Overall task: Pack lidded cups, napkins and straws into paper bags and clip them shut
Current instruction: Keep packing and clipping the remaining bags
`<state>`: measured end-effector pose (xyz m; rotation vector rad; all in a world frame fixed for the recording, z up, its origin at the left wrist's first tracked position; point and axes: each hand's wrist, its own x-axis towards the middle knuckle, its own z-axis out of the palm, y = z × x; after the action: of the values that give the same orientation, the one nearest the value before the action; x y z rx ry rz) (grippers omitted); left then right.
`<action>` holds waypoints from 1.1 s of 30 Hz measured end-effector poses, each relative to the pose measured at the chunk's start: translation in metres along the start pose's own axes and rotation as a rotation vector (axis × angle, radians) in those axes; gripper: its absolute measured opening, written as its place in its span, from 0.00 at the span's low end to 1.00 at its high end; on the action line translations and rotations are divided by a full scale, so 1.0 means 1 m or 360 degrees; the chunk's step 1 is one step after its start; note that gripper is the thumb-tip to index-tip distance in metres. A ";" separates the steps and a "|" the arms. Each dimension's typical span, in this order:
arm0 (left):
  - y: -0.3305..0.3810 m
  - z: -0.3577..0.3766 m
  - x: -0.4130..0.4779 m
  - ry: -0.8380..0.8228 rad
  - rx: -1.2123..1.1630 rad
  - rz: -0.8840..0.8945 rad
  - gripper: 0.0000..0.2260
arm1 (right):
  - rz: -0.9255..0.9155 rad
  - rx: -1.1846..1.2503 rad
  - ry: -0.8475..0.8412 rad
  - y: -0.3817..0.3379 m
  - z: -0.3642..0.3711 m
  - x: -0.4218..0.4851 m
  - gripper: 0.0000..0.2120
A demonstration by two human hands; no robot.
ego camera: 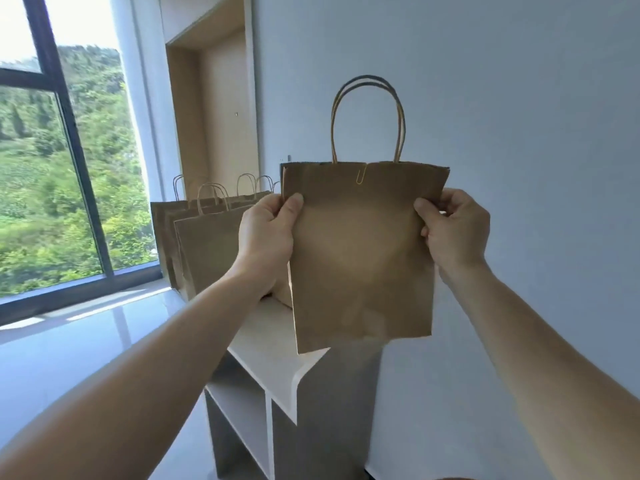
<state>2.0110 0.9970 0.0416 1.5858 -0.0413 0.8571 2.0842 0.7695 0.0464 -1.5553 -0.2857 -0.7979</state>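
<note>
I hold a brown paper bag (360, 258) upright in the air in front of me, above the near end of a white shelf unit (273, 344). My left hand (268, 230) pinches its left edge and my right hand (453, 226) pinches its right edge. A gold paper clip (361, 175) sits on the closed top rim, between the two twisted handles (367, 116). Whatever is inside the bag is hidden.
Several more brown paper bags (207, 237) with handles stand in a row on the far part of the shelf unit, left of the held bag. A pale wall is right behind, a large window (62, 168) at left, glossy floor below.
</note>
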 end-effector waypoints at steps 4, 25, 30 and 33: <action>-0.005 -0.024 0.027 0.0222 0.0138 0.0094 0.16 | 0.0028 0.0129 -0.0209 0.002 0.054 0.016 0.06; -0.206 -0.150 0.119 0.0525 0.0869 -0.0115 0.17 | 0.0293 -0.0189 -0.1020 0.134 0.333 0.027 0.08; -0.236 -0.148 0.123 0.0504 0.0851 0.0028 0.21 | 0.0266 -0.0244 -0.0978 0.149 0.353 0.032 0.11; -0.246 -0.143 0.129 0.0494 0.0820 0.0125 0.21 | 0.0195 -0.0278 -0.0924 0.152 0.354 0.038 0.11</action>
<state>2.1533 1.2340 -0.1038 1.9129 0.3675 1.2356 2.3165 1.0691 -0.0312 -1.9319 -0.5462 -0.2636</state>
